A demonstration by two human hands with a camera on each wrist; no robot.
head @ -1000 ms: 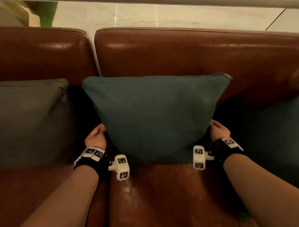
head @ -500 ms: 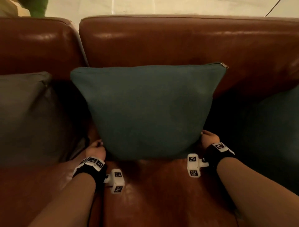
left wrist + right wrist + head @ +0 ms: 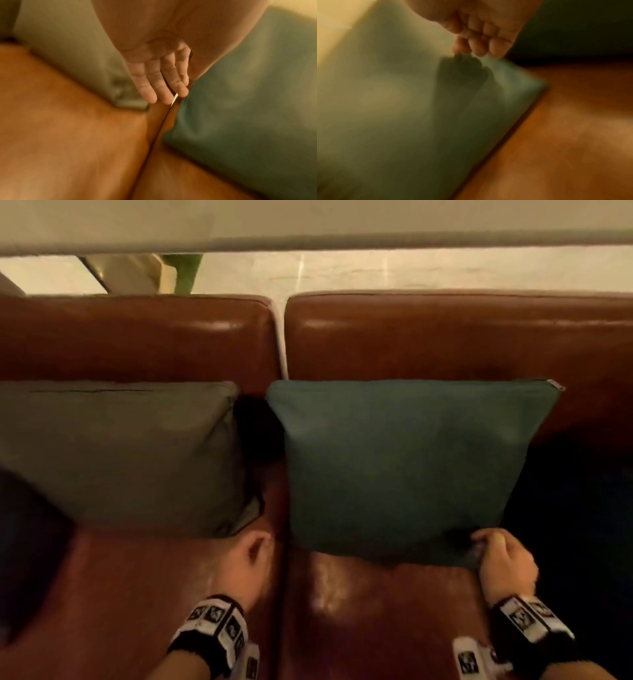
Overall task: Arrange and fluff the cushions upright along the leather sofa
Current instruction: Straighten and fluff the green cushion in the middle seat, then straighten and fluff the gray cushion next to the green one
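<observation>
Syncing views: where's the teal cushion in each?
Head: teal cushion right of centre, upright against the backrest.
Left wrist: right side.
Right wrist: fills the left, corner pinched by the right hand.
Shared landmark: brown leather seat.

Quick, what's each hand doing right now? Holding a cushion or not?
Left hand: open, fingers straight, holding nothing, between the grey cushion and teal cushion.
Right hand: pinching the teal cushion's bottom corner.

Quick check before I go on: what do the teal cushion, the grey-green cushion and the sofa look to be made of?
Teal cushion: matte woven fabric, probably; no sheen, zip at the top corner. Grey-green cushion: smoother cloth with a faint sheen, crumpled at its lower corner; fibre unclear. Sofa: glossy brown leather or a lookalike, with bright highlights along the backrest.
</observation>
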